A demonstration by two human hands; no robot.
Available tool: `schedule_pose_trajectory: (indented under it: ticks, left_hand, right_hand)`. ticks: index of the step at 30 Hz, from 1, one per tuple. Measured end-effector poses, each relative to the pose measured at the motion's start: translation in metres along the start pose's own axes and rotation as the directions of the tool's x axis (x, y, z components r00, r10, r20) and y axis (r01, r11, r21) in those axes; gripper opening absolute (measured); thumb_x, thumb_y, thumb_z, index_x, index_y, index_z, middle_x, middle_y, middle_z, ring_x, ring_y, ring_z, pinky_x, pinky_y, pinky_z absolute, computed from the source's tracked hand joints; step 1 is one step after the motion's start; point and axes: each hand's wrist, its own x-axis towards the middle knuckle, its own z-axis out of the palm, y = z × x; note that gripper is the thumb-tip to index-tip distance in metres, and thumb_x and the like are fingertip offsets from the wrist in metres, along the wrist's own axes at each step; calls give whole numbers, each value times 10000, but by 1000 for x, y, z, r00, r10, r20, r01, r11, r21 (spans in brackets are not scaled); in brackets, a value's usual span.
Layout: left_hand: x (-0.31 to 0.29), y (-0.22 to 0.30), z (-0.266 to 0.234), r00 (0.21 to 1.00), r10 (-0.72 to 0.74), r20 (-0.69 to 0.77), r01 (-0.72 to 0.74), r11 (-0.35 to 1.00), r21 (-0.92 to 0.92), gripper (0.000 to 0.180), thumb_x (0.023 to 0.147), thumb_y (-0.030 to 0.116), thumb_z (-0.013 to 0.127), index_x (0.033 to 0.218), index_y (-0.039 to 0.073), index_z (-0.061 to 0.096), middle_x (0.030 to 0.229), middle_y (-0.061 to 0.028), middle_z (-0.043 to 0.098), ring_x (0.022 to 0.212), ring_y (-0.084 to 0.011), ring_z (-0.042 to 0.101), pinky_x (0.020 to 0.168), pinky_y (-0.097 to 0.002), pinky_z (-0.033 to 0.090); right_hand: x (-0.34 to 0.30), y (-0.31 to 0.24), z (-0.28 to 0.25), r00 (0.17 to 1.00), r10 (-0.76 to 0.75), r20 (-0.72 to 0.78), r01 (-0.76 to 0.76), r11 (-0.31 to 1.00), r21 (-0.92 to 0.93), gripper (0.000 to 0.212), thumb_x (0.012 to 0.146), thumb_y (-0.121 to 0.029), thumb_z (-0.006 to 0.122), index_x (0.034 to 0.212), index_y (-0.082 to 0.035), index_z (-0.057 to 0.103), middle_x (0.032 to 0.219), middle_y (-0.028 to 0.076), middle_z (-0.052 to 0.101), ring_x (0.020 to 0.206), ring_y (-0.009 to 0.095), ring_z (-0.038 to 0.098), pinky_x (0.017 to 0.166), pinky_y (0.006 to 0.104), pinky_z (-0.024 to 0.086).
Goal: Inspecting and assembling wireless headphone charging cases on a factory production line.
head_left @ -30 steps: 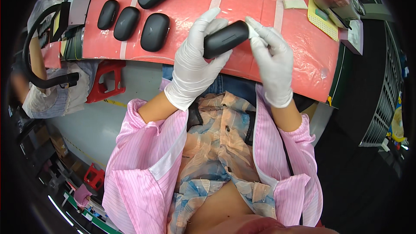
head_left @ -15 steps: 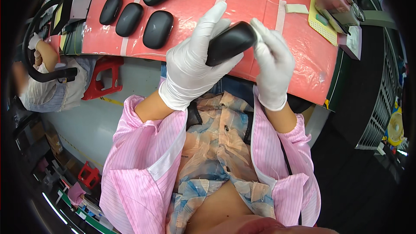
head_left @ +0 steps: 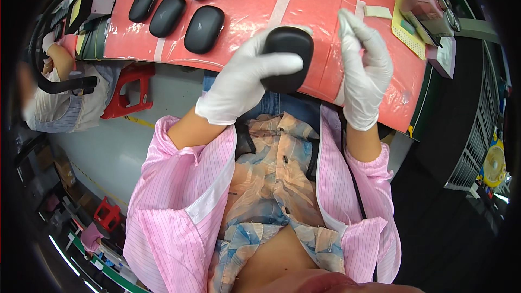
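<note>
My left hand [head_left: 239, 78], in a white glove, grips a smooth black rounded case [head_left: 290, 43], its thumb laid across the broad face and its fingers mostly hidden behind. My right hand [head_left: 366, 65], also gloved in white, is raised to the right of the case and apart from it. Its thumb and fingertips are pinched together; whatever they may hold is too small to make out. On the pink work mat [head_left: 255, 0] beyond lie several similar cases, the nearest being a black case [head_left: 204, 29] left of my left hand.
At the mat's right stand a yellow perforated tray [head_left: 407, 35] and a pink-and-silver container [head_left: 429, 5]. A folded pale cloth [head_left: 377, 12] lies nearby. A black curved tube [head_left: 59, 89] arches at left, by another person's arm [head_left: 61, 62] and a red stool [head_left: 130, 92].
The case in my left hand has turned so its broad face shows. My right hand has drawn away from it to the right, fingertips still together.
</note>
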Motion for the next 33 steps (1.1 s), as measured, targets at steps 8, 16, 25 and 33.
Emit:
schedule_pose_trajectory:
  ticks: [8,16,25,33]
  left_hand:
    - [3,7,-6,966,-255,49,244,828,-505,471,957,446,471,1168,41,585,1060,-62,653,949,-168,641,818,-326,524]
    - [5,6,5,980,-198,12,166,784,-599,335,972,352,517,1088,46,589,983,-51,648,876,-149,637,757,-298,533]
    - [11,1,12,984,-99,-147,-8,803,-596,355,971,329,468,1105,27,597,969,-48,654,885,-164,629,796,-346,513]
    - [19,-16,6,971,-240,-12,203,844,-497,564,955,551,447,1028,21,624,819,-47,635,675,-152,611,614,-279,520]
  right_hand:
    - [-22,-18,4,751,-387,535,550,815,-183,436,629,11,630,1030,-125,733,759,11,529,695,204,540,618,325,434]
    - [-23,8,2,874,-376,308,412,909,-58,388,687,113,597,999,-70,737,791,25,559,694,171,520,618,291,432]
    - [-41,8,2,879,-450,156,471,869,-148,310,744,84,626,1019,-35,704,822,51,591,735,183,560,672,288,455]
    - [22,-15,10,856,-260,447,296,955,-11,352,746,70,562,1058,-9,703,875,98,622,771,199,583,720,297,478]
